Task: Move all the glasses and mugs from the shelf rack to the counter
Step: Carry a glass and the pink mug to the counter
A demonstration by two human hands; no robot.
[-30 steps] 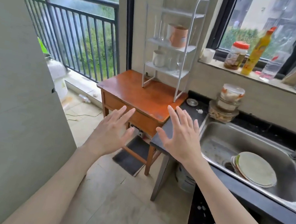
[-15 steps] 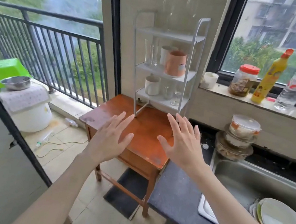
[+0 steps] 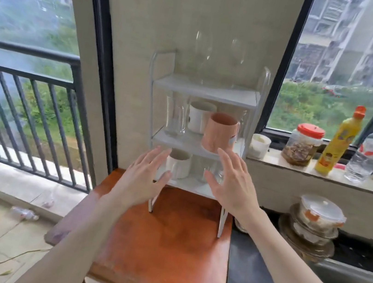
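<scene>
Two hands, left hand (image 3: 144,178) and right hand (image 3: 232,184), hover before the rack (image 3: 207,93), fingers spread.

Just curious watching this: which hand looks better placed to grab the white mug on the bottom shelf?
Probably the left hand: its open fingers sit right beside the white mug. The right hand, also empty, hovers in front of the clear glasses further right.

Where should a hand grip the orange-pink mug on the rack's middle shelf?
Around the body of the orange-pink ceramic mug, coming from the open front of the white metal shelf rack. It stands upright at the shelf's front edge; a white mug sits behind it, and the right hand is nearest.
</scene>
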